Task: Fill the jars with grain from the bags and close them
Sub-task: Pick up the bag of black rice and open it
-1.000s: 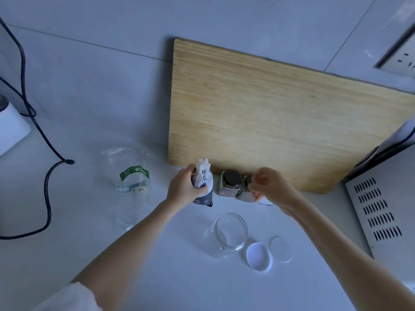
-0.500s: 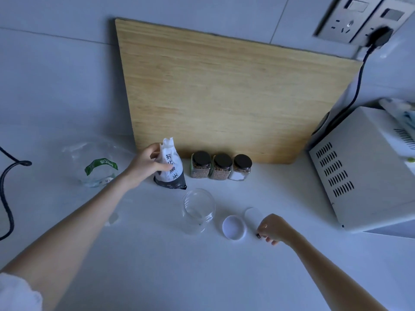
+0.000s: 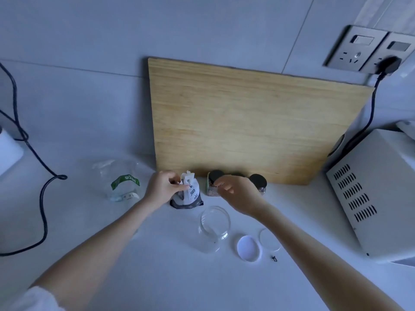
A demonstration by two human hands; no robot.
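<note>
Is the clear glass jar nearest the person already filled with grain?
No, the clear glass jar stands open, see-through and empty, with a white lid lying beside it.

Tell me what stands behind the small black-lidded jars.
A wooden board stands upright behind the jars, against the wall. The right hand hides most of the middle one.

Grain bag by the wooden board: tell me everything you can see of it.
The grain bag is a small soft pouch, white above and dark at the base, with dark printed characters and a crumpled top. It stands upright on the white counter by the lower left corner of the wooden board, left of the dark-lidded jars. The left hand pinches its upper part.
</note>
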